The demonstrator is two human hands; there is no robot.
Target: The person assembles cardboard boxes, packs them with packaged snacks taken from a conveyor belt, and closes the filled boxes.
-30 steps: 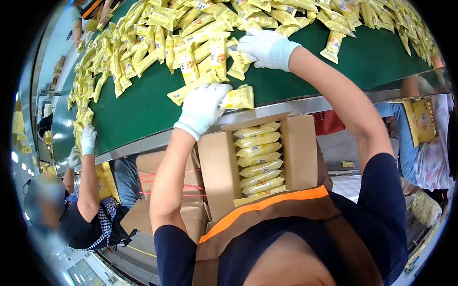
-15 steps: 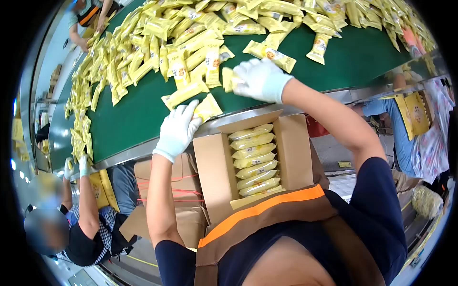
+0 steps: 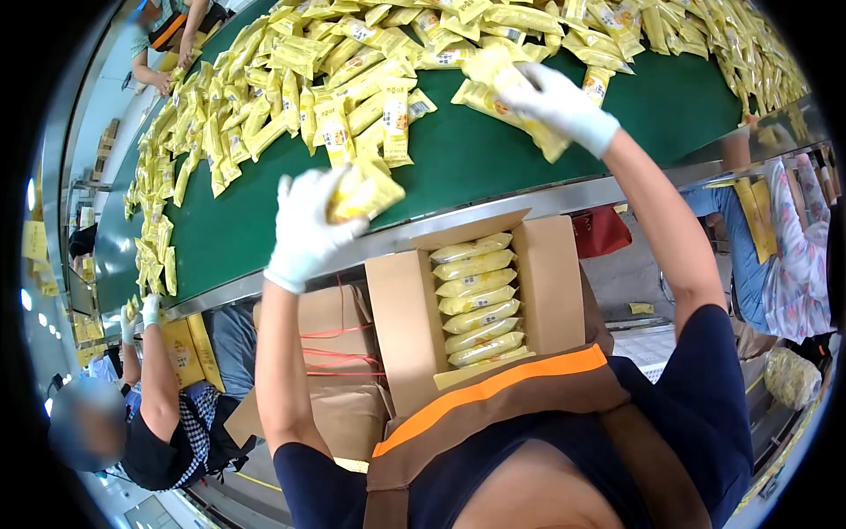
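My gloved left hand is closed around yellow wrapped snack packets, held above the near edge of the green conveyor belt. They overlap, so I cannot tell how many. Farther out over the belt, my gloved right hand grips a yellow packet, slightly blurred. Another packet lies under those fingers. Below the belt's metal edge, between my arms, stands an open cardboard box with a row of several yellow packets inside.
A large heap of yellow packets covers the belt's far side. Brown cartons with red straps stand left of the open box. A co-worker works at left, another person at far left across the belt, and someone in a floral garment at right.
My left hand has lifted its packets off the belt edge and shifted left. My right hand has moved right and farther out, carrying its packet over to another one on the belt.
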